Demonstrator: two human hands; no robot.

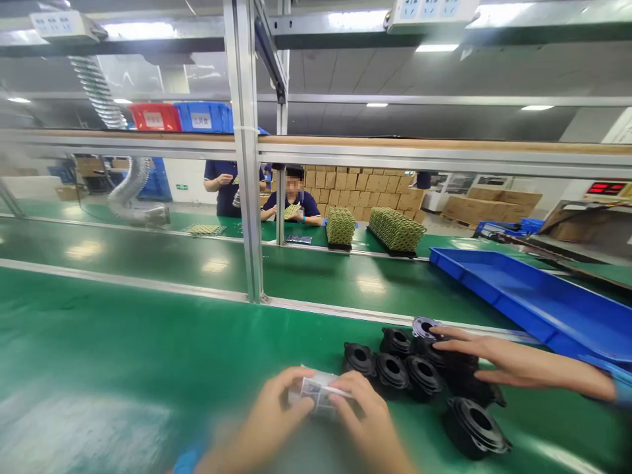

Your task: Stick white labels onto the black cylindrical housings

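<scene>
Head view: the left hand [276,411] and right hand [368,411] pinch a small translucent pack [320,383] between thumbs and fingers, one at each end; the pack is held up in front of the body over the green table [123,362]; blur hides what is inside it, and I cannot tell whether it is sealed. Black parts [422,378] sit in a loose cluster just right of the right hand, holes facing up; another person's hand [511,361] reaches in over them from the right, fingers spread, though whether it touches any is hard to tell; a blue tray [523,280] lies beyond them.

As for what could go wrong, the pack looks thin and slick; if one pinch slackened or the two hands pulled unevenly, it could slip, tear or spill whatever it holds. The likelier trouble, I judge, is crowding; a sweep of the right hand to its right could knock the nearest parts, or meet the other person's fingers, since both work so close together.
</scene>
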